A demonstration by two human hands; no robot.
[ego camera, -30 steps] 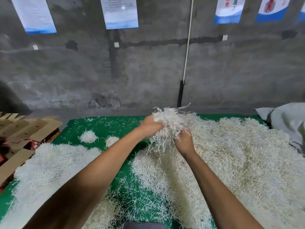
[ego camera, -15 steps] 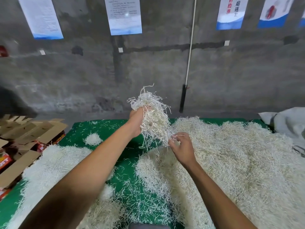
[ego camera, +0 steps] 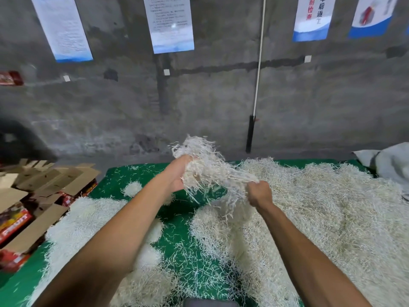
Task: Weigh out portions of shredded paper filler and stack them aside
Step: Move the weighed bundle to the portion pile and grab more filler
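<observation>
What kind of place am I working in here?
Probably a small packing workshop: bare concrete wall hung with printed notices, open cardboard cartons at the left, and heaps of shredded paper filler on a green-covered table.

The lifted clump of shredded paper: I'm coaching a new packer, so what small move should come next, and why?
Probably pull the right hand away to tear the strands free. The left hand holds the clump up, yet strands still run from it to the right hand's grip, just above the big pile.
</observation>
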